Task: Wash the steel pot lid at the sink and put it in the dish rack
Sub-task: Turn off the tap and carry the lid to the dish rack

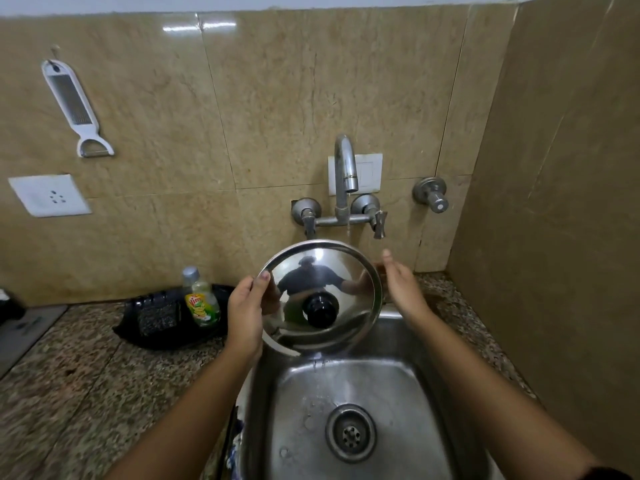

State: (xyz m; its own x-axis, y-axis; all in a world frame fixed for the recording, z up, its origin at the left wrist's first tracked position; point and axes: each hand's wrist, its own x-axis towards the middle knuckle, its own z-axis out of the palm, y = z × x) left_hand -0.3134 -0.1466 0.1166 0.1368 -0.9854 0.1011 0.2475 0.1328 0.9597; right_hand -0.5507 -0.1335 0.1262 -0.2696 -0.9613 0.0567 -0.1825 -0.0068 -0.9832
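Observation:
A round steel pot lid [332,268] with a black knob [320,309] is held up above the back of the steel sink [408,386], tilted toward me. My left hand [244,313] grips its left rim, thumb on the shiny face. At the lid's right edge is my right hand [400,284], fingers extended; whether it touches the rim I cannot tell. The tap [346,168] is above the lid and drips a thin trickle. A black dish rack [156,318] sits on the counter to the left of the sink.
A dish soap bottle [201,299] stands in front of the rack. Two tap handles [379,221] and a separate valve [433,197] stick out of the wall. A grater-peeler [74,105] hangs at the upper left. A side wall closes in on the right.

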